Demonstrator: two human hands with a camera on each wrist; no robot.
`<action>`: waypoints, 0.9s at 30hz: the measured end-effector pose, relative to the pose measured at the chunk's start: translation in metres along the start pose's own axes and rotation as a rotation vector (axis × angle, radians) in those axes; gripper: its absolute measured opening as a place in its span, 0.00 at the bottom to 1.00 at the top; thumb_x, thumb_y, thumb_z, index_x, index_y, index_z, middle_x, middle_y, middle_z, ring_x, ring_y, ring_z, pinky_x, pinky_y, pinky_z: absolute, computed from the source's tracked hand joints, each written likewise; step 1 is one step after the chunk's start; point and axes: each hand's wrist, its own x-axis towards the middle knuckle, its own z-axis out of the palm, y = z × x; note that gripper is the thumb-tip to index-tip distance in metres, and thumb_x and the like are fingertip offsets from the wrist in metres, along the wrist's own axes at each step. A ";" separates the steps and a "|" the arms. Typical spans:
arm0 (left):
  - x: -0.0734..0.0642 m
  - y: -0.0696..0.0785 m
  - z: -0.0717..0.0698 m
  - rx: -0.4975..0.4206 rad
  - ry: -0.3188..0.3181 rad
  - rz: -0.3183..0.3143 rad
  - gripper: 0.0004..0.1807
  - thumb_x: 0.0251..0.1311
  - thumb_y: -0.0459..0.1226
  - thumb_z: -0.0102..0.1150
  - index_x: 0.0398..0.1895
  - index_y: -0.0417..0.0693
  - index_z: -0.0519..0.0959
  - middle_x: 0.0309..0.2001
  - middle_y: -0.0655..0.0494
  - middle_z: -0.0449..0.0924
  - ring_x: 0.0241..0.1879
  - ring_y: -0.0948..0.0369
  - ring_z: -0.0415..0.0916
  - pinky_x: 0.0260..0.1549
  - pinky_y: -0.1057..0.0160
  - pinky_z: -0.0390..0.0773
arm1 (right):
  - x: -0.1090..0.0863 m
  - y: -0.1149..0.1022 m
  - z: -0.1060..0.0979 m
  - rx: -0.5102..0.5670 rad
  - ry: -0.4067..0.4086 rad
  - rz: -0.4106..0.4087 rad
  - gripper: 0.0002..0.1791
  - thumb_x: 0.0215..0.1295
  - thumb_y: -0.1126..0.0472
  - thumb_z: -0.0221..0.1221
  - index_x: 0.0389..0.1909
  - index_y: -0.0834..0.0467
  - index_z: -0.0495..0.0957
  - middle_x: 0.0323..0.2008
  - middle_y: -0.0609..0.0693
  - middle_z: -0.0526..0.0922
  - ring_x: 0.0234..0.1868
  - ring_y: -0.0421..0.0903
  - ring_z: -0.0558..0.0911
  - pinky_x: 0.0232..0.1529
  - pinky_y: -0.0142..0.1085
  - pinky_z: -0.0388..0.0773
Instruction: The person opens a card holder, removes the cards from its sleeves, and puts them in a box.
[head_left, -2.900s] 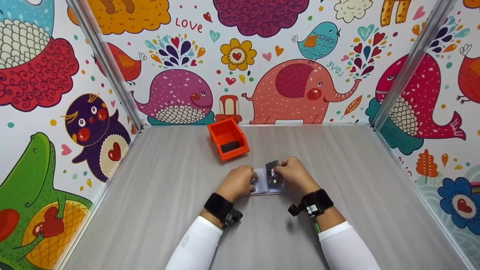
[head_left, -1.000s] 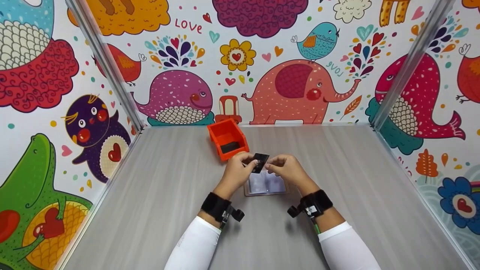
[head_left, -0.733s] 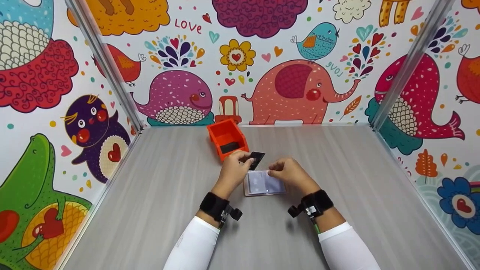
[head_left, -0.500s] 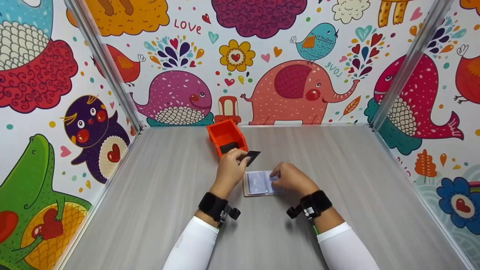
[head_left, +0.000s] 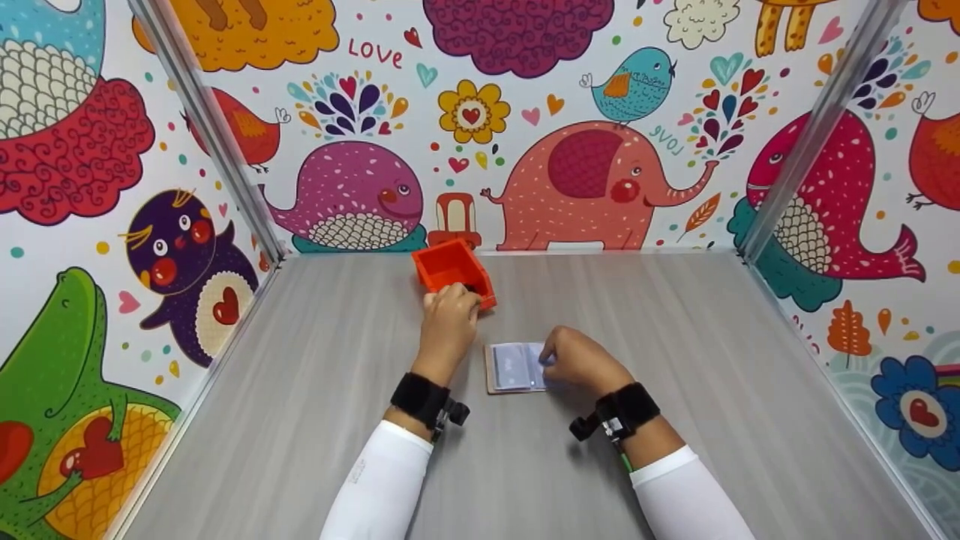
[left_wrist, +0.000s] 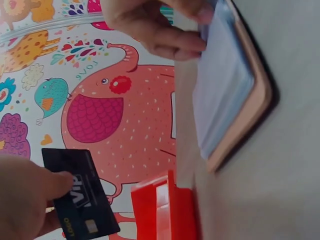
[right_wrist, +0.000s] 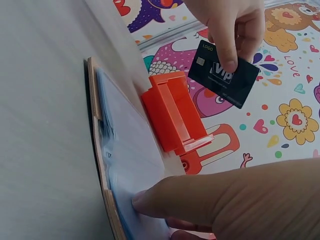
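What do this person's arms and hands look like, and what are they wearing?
The left hand and right hand are gloveless. White sleeves cover the forearms, ending short of the wrists; the left one bears a small grey marking. Each wrist has a wide black strap with a small black camera jutting inward. A thin green strip shows below the right strap.

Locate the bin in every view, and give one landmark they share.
Head: bin near centre, partly hidden by the left hand.
Left wrist: bin at bottom middle, cut off.
Right wrist: bin near centre.
Shared landmark: the open wallet, in all three.
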 end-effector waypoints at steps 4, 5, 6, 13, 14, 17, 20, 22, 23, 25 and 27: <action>0.014 -0.006 0.006 0.109 -0.039 0.013 0.05 0.73 0.31 0.72 0.43 0.46 0.95 0.38 0.48 0.86 0.45 0.50 0.85 0.47 0.50 0.72 | -0.001 0.001 -0.001 -0.003 0.002 0.003 0.13 0.54 0.70 0.76 0.43 0.65 0.94 0.39 0.54 0.89 0.36 0.45 0.80 0.42 0.42 0.82; 0.017 -0.008 0.008 0.129 -0.051 0.013 0.05 0.72 0.31 0.71 0.43 0.46 0.95 0.38 0.48 0.86 0.45 0.50 0.85 0.47 0.50 0.71 | -0.001 0.001 0.000 -0.004 0.001 0.003 0.13 0.54 0.70 0.76 0.43 0.65 0.94 0.40 0.54 0.89 0.37 0.45 0.80 0.43 0.42 0.82; 0.020 -0.009 0.010 0.143 -0.062 0.011 0.05 0.72 0.30 0.71 0.43 0.45 0.95 0.39 0.48 0.87 0.45 0.50 0.85 0.48 0.50 0.71 | -0.001 0.001 -0.001 -0.005 0.001 0.002 0.13 0.54 0.70 0.76 0.43 0.65 0.94 0.40 0.54 0.89 0.37 0.45 0.80 0.43 0.42 0.83; 0.032 -0.016 0.023 0.193 -0.124 -0.001 0.10 0.73 0.27 0.65 0.45 0.43 0.95 0.43 0.46 0.89 0.49 0.48 0.86 0.50 0.47 0.74 | -0.001 0.002 -0.001 -0.007 -0.001 -0.007 0.12 0.54 0.70 0.78 0.42 0.65 0.94 0.41 0.53 0.88 0.38 0.45 0.80 0.44 0.43 0.83; 0.033 -0.017 0.025 0.199 -0.130 0.002 0.11 0.73 0.27 0.65 0.46 0.43 0.95 0.43 0.45 0.90 0.49 0.47 0.86 0.51 0.47 0.75 | 0.000 0.002 -0.001 -0.010 -0.001 -0.003 0.12 0.54 0.70 0.78 0.42 0.64 0.94 0.41 0.53 0.88 0.38 0.45 0.80 0.44 0.43 0.83; 0.035 -0.020 0.031 0.225 -0.136 0.016 0.12 0.73 0.27 0.62 0.45 0.43 0.95 0.44 0.44 0.90 0.49 0.46 0.86 0.51 0.45 0.76 | 0.000 0.001 -0.001 -0.014 -0.007 0.014 0.12 0.55 0.69 0.79 0.42 0.62 0.94 0.42 0.51 0.88 0.38 0.46 0.80 0.43 0.42 0.82; 0.035 -0.022 0.037 0.240 -0.142 0.018 0.14 0.74 0.27 0.60 0.44 0.43 0.96 0.43 0.43 0.91 0.49 0.46 0.86 0.52 0.45 0.76 | 0.000 0.000 -0.001 -0.007 -0.001 0.027 0.12 0.56 0.69 0.79 0.42 0.61 0.94 0.42 0.51 0.88 0.38 0.46 0.80 0.42 0.41 0.81; 0.036 -0.024 0.040 0.247 -0.149 0.010 0.15 0.74 0.28 0.57 0.43 0.43 0.96 0.43 0.43 0.91 0.49 0.46 0.86 0.53 0.43 0.77 | 0.000 0.000 -0.001 -0.004 0.000 0.027 0.12 0.56 0.69 0.79 0.42 0.61 0.94 0.41 0.51 0.88 0.38 0.47 0.80 0.42 0.41 0.81; 0.036 -0.024 0.042 0.249 -0.157 0.003 0.16 0.74 0.28 0.57 0.44 0.43 0.96 0.44 0.43 0.91 0.50 0.45 0.86 0.53 0.43 0.77 | 0.000 0.000 -0.001 -0.003 0.003 0.025 0.12 0.56 0.69 0.79 0.42 0.60 0.95 0.41 0.51 0.88 0.38 0.47 0.80 0.41 0.41 0.81; 0.036 -0.024 0.044 0.250 -0.181 -0.015 0.16 0.75 0.29 0.57 0.44 0.43 0.96 0.45 0.43 0.90 0.50 0.45 0.86 0.54 0.42 0.76 | -0.001 0.001 -0.001 -0.003 0.001 0.021 0.11 0.56 0.69 0.79 0.42 0.60 0.95 0.41 0.50 0.88 0.38 0.46 0.80 0.41 0.40 0.80; 0.037 -0.024 0.046 0.248 -0.204 -0.031 0.15 0.75 0.29 0.58 0.45 0.44 0.96 0.45 0.43 0.91 0.50 0.46 0.86 0.55 0.42 0.76 | -0.001 0.002 -0.001 0.001 -0.004 0.023 0.11 0.57 0.69 0.79 0.42 0.59 0.95 0.41 0.50 0.88 0.38 0.46 0.80 0.41 0.40 0.80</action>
